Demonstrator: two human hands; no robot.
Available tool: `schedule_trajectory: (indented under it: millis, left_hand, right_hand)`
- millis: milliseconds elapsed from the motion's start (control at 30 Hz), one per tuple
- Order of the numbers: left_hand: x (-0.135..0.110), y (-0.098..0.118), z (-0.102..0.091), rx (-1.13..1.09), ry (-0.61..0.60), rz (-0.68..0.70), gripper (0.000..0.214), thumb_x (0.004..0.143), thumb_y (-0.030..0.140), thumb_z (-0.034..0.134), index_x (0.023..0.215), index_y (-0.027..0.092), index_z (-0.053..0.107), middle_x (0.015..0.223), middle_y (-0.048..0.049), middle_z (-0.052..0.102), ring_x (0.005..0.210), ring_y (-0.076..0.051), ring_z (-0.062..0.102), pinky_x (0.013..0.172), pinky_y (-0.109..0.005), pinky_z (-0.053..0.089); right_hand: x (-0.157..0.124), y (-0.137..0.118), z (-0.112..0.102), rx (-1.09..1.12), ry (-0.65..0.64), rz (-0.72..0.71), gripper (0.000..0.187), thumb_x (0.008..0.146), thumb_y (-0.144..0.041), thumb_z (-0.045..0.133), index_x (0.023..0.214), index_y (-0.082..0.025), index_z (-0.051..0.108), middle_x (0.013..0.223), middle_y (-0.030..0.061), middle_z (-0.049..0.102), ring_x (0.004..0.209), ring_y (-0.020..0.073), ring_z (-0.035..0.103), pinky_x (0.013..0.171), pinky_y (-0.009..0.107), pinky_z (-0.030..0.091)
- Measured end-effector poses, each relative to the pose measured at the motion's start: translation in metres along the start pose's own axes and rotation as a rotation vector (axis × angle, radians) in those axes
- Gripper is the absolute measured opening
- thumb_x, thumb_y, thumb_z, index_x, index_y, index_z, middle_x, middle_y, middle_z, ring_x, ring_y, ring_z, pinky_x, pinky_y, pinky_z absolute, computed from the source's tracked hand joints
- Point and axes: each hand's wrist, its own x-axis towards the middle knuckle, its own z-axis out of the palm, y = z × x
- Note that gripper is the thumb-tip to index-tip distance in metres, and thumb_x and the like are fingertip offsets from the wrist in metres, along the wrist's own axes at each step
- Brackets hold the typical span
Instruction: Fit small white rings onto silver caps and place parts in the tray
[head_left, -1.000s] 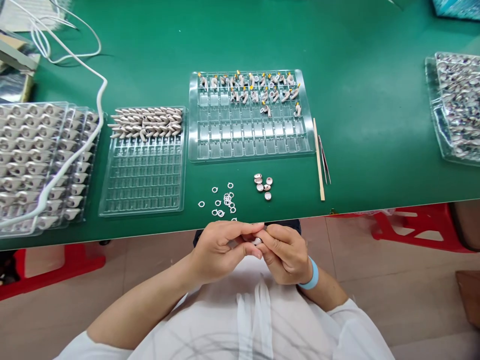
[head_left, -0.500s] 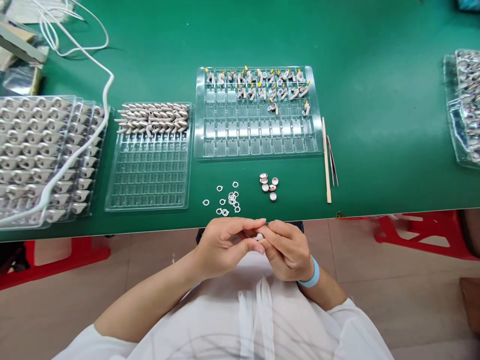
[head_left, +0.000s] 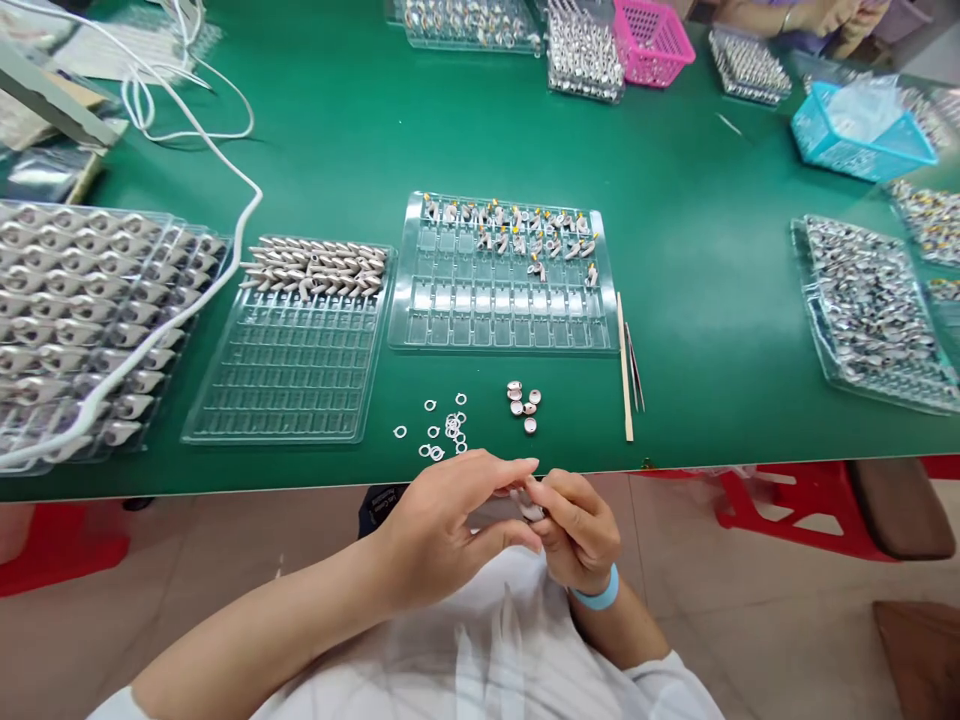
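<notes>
Pinching a small pale part [head_left: 529,507], the right hand [head_left: 579,525] lay at about four o'clock from it and was the nearer of the two. The part sat between the hands, at the near edge of the desk [head_left: 712,330]; as far as it showed, its long axis ran from ten o'clock to four, pointing into the gap of the left hand [head_left: 461,520]. That hand came in from nine o'clock, thumb and forefinger spread above and below the part; whether its hidden fingers touched it could not be made out. From the part, loose caps [head_left: 516,408] lay at twelve o'clock, with a clear tray [head_left: 431,328] beyond, and white rings [head_left: 452,425] toward half past ten, just beside the left knuckles. A wooden stick [head_left: 625,375] and tweezers [head_left: 634,370] lay at one o'clock.
</notes>
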Motion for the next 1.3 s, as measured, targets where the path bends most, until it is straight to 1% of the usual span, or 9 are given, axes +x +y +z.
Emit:
schedule_trajectory:
  millis: [133, 233, 333, 467, 567, 733, 967, 1133, 1300]
  left_hand:
    - [-0.003, -0.001, -0.001, -0.164, -0.039, -0.142, 0.042, 0.071, 0.021, 0.077, 0.109, 0.013, 0.061, 0.086, -0.0061, 0.071, 0.075, -0.015, 0.067, 0.069, -0.024, 0.056]
    - [-0.004, -0.002, -0.002, -0.336, -0.068, -0.261, 0.028, 0.076, 0.017, 0.071, 0.104, 0.012, 0.064, 0.088, -0.0074, 0.071, 0.077, -0.016, 0.069, 0.07, -0.024, 0.058]
    - [-0.003, -0.001, -0.004, -0.497, -0.09, -0.36, 0.019, 0.08, 0.013, 0.065, 0.099, 0.011, 0.066, 0.086, -0.0073, 0.072, 0.074, -0.015, 0.069, 0.068, -0.023, 0.058]
    - [-0.001, 0.001, -0.005, -0.614, -0.122, -0.483, 0.017, 0.079, 0.014, 0.066, 0.095, 0.012, 0.067, 0.085, -0.0063, 0.072, 0.074, -0.015, 0.069, 0.069, -0.023, 0.059]
    - [-0.001, 0.001, -0.005, -0.653, -0.15, -0.528, 0.02, 0.078, 0.015, 0.067, 0.097, 0.012, 0.066, 0.086, -0.0067, 0.073, 0.075, -0.016, 0.07, 0.069, -0.025, 0.06]
    - [-0.001, 0.003, -0.006, -0.58, -0.093, -0.404, 0.02, 0.078, 0.013, 0.065, 0.098, 0.012, 0.066, 0.084, -0.0075, 0.072, 0.073, -0.016, 0.07, 0.066, -0.025, 0.06]
    - [-0.003, 0.008, -0.007, -0.317, -0.052, -0.227, 0.023, 0.081, 0.008, 0.059, 0.103, 0.013, 0.063, 0.085, -0.0057, 0.07, 0.076, -0.014, 0.067, 0.07, -0.025, 0.058]
    - [-0.007, 0.009, -0.003, -0.086, 0.038, -0.039, 0.025, 0.081, 0.008, 0.06, 0.105, 0.014, 0.06, 0.085, -0.0058, 0.07, 0.077, -0.015, 0.064, 0.07, -0.027, 0.054]
    - [-0.009, 0.007, 0.0, -0.023, 0.072, 0.018, 0.025, 0.082, 0.007, 0.058, 0.106, 0.014, 0.059, 0.085, -0.0064, 0.069, 0.077, -0.015, 0.063, 0.071, -0.029, 0.053]
  right_hand:
    - [-0.005, 0.0, 0.0, -0.049, 0.029, 0.012, 0.036, 0.092, -0.025, 0.049, 0.127, -0.023, 0.054, 0.086, 0.0069, 0.063, 0.072, 0.0173, 0.058, 0.059, 0.031, 0.05]
    - [-0.006, 0.0, 0.0, -0.045, 0.03, 0.029, 0.035, 0.091, -0.024, 0.049, 0.126, -0.022, 0.055, 0.088, 0.0077, 0.062, 0.076, 0.018, 0.059, 0.062, 0.032, 0.051]
    - [-0.004, -0.001, 0.0, -0.026, 0.008, 0.042, 0.035, 0.091, -0.026, 0.05, 0.127, -0.025, 0.054, 0.086, 0.0062, 0.061, 0.074, 0.0166, 0.057, 0.061, 0.031, 0.051]
    - [0.0, -0.004, 0.0, 0.027, -0.004, 0.079, 0.035, 0.091, -0.026, 0.052, 0.125, -0.028, 0.055, 0.086, 0.0045, 0.057, 0.073, 0.0146, 0.055, 0.06, 0.028, 0.051]
    - [0.003, -0.007, -0.001, 0.049, -0.006, 0.097, 0.034, 0.09, -0.024, 0.054, 0.123, -0.03, 0.056, 0.087, 0.0037, 0.057, 0.075, 0.0137, 0.055, 0.06, 0.026, 0.051]
    - [0.007, -0.009, -0.003, 0.097, -0.022, 0.107, 0.034, 0.088, -0.02, 0.056, 0.121, -0.028, 0.057, 0.089, 0.0038, 0.058, 0.075, 0.0133, 0.056, 0.059, 0.025, 0.052]
    - [0.004, -0.01, -0.005, 0.101, -0.007, 0.131, 0.037, 0.086, -0.015, 0.057, 0.121, -0.025, 0.058, 0.096, 0.0057, 0.063, 0.067, 0.0117, 0.059, 0.052, 0.023, 0.051]
    - [0.002, -0.008, -0.005, 0.1, -0.019, 0.144, 0.041, 0.083, -0.011, 0.058, 0.122, -0.024, 0.057, 0.097, 0.0061, 0.064, 0.072, 0.0133, 0.06, 0.057, 0.025, 0.052]
    - [0.001, -0.008, -0.004, 0.108, -0.016, 0.149, 0.043, 0.082, -0.009, 0.057, 0.121, -0.025, 0.057, 0.097, 0.0055, 0.064, 0.074, 0.0135, 0.06, 0.059, 0.025, 0.053]
